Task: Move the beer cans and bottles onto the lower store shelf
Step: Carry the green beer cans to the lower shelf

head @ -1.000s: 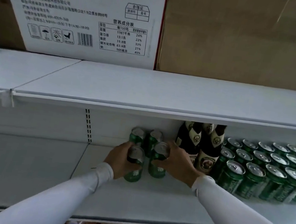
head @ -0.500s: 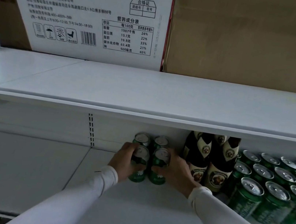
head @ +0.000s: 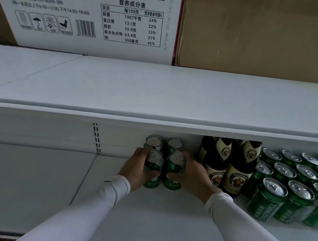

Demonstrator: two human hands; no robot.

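Head view: the lower shelf [head: 159,219] is smooth white sheet metal. Two green aluminium cans stand on it side by side, touching. The left hand [head: 136,168] wraps its fingers round the left can [head: 153,169]; the right hand [head: 193,177] curls round the right can [head: 174,172]. Both cans have silver pull-tab tops; their white lettering is too blurred to read. Two back cans [head: 164,142] stand directly behind. Just right, dark glass bottles [head: 227,167] carry cream oval labels; the name is not legible. Further right, rows of green cans [head: 296,192] read "TSINGTAO". On the upper shelf [head: 158,93], a white carton [head: 88,6] shows a printed nutrition table and barcode beside a plain brown carton [head: 270,33].
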